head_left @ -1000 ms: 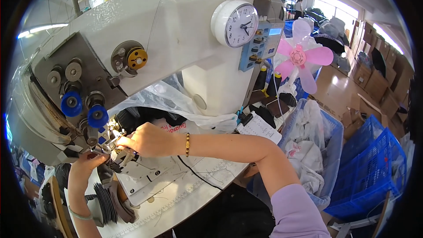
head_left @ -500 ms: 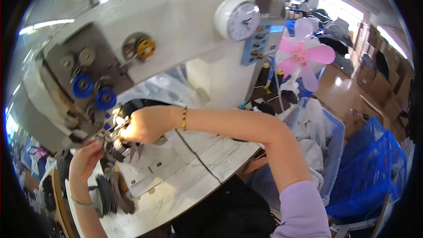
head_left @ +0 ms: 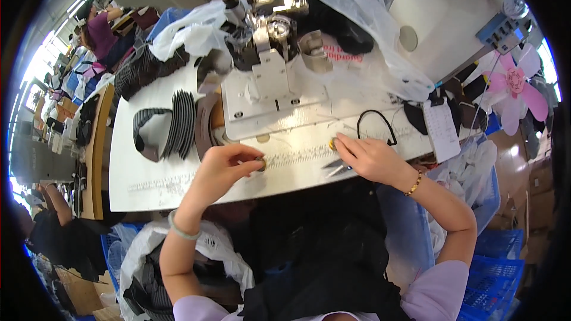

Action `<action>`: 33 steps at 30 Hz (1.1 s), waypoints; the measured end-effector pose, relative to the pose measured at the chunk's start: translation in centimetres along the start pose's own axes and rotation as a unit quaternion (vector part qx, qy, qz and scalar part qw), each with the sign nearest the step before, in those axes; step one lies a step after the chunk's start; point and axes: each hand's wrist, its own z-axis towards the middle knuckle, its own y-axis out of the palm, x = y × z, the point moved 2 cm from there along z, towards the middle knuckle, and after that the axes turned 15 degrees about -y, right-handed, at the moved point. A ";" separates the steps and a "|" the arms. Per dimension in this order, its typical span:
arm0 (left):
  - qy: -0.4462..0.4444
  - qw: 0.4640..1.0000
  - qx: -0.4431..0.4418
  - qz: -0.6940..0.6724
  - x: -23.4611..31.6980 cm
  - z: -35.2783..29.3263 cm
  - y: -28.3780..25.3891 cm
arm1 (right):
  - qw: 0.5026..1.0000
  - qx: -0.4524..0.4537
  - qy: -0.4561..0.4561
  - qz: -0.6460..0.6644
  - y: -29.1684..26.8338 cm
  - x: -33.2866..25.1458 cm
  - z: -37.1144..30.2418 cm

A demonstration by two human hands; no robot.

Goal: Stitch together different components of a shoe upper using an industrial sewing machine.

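Observation:
My left hand (head_left: 215, 172) is closed, pinching a small round dark metal piece (head_left: 260, 163), about the size of a bobbin, above the table's printed ruler. Across from it, my right hand (head_left: 372, 159) is closed with a small yellow round piece (head_left: 332, 143), bobbin-like, at its fingertips. Metal blades of thread snips (head_left: 336, 168) stick out beneath the right palm; whether that hand grips them I cannot tell. Beyond both hands stands the sewing machine's needle and clamp area (head_left: 272, 74). A row of dark curved strips (head_left: 181, 125) stands left of the machine bed.
A black cord loop (head_left: 376, 120) lies right of the bed, by a white paper tag (head_left: 441, 131). Clear plastic bags (head_left: 363, 30) drape around the machine. A pink fan (head_left: 515, 81) stands at right, above blue crates (head_left: 491, 273). Other people (head_left: 100, 32) sit at far left.
Both hands have come away from the lit needle area toward the table's near edge and are now apart. My view has swung left and back from the machine head.

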 end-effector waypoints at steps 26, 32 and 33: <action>0.213 0.923 0.283 0.151 -3.8 1.5 4.4 | 0.951 0.042 0.243 0.185 3.8 0.0 3.4; 0.184 0.928 0.283 0.159 -4.3 1.4 4.5 | 0.873 0.280 0.355 0.183 1.7 2.3 2.1; 0.187 0.929 0.281 0.153 -4.3 1.5 4.3 | 0.839 0.338 0.406 0.132 1.0 3.0 0.7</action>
